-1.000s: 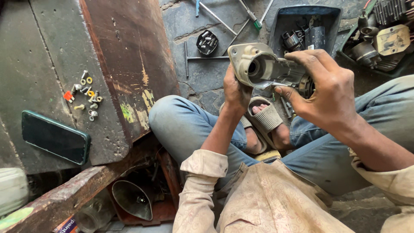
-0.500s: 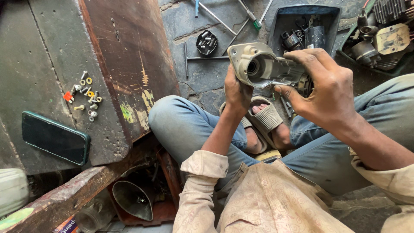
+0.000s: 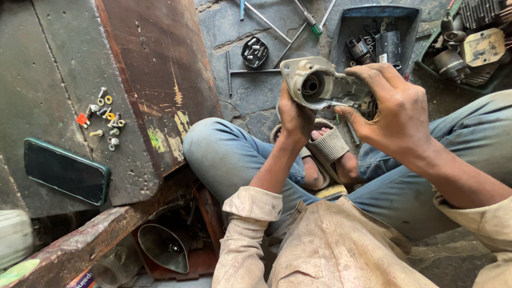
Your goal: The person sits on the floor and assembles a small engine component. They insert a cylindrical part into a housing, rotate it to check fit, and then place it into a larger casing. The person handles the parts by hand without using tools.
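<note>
Gripping a grey metal housing (image 3: 320, 85) above the knees: left hand (image 3: 295, 118) closed underneath, right hand (image 3: 394, 114) fingers clamped on its far end. Possibly greasy; a slip would drop it onto the sandalled foot (image 3: 330, 152).

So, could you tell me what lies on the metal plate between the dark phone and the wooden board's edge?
In the head view, a cluster of small screws and washers lies on the metal plate, above the phone and left of the wooden board.
</note>
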